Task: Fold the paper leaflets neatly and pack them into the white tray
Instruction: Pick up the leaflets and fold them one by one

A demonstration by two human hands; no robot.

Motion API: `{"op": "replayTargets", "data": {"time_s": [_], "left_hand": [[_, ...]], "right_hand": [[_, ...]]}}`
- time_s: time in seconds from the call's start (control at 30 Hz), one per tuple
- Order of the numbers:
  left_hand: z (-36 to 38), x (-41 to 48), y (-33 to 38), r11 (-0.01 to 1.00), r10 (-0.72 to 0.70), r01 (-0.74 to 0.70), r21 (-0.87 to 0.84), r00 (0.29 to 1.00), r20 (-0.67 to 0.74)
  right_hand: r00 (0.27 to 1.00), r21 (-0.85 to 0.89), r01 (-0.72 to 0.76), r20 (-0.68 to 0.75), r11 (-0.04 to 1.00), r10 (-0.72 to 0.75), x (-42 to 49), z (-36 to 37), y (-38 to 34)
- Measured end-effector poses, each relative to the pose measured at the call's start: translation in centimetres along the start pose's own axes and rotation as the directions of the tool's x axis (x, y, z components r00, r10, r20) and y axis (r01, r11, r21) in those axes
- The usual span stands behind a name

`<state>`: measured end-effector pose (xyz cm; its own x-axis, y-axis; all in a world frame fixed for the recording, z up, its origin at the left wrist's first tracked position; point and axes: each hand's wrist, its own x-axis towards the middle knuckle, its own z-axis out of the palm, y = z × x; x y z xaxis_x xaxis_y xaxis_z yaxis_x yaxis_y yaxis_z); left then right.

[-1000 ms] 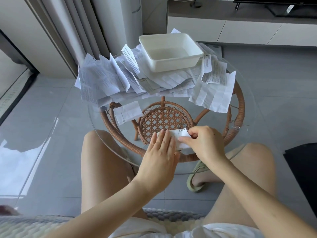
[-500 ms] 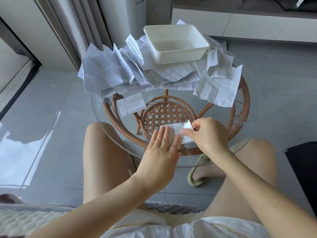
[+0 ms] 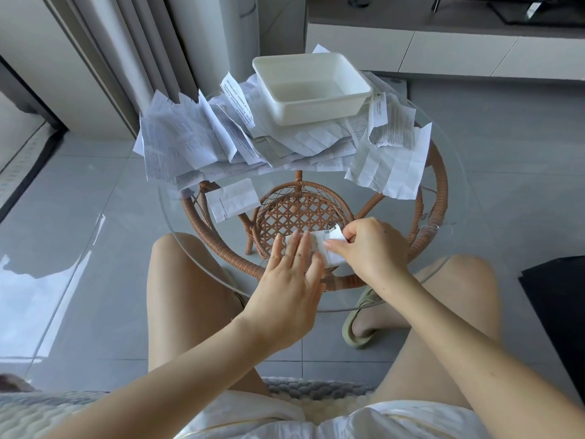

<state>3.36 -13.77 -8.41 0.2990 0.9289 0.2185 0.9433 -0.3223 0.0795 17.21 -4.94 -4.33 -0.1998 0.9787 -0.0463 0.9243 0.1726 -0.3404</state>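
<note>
Folding was under way: the left hand lay spread flat on a leaflet, the right hand pinching its end. Next, probably, creasing, then carrying it to the empty white tray beyond.

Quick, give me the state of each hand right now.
Left hand: open, fingers flat, pressing down the leaflet on the glass table.
Right hand: closed, pinching the same leaflet's right end.

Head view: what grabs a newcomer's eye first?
The sprawl of unfolded white printed paper leaflets heaped across the far half of the round glass-topped rattan table, with the white rectangular plastic tray sitting empty on top. Nearer, the left hand flattens a small folded leaflet while the right hand pinches its edge.
</note>
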Motion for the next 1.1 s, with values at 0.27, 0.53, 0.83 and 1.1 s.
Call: {"op": "replayTargets", "data": {"time_s": [0.27,0.53,0.83,1.1], "left_hand": [[0.2,0.0,-0.2,0.999,-0.012,0.011,-0.034,1.0,-0.013],[0.5,0.0,-0.5,1.0,-0.008,0.008,-0.009,1.0,0.022],[0.3,0.1,-0.7,1.0,0.011,-0.011,-0.004,0.998,0.055],[-0.1,0.1,-0.8,0.999,0.018,-0.019,0.04,0.999,0.035]], "right_hand": [[0.977,-0.002,0.173,-0.123,0.985,-0.172,-1.4,0.5,0.8],[0.895,-0.326,0.216,-0.311,0.92,-0.32,-3.6,2.8,2.5],[0.944,-0.294,0.137,-0.249,0.946,-0.215,-2.9,2.0,1.9],[0.851,-0.233,0.264,-0.401,0.936,-0.34,-1.3,2.6,0.8]]}}
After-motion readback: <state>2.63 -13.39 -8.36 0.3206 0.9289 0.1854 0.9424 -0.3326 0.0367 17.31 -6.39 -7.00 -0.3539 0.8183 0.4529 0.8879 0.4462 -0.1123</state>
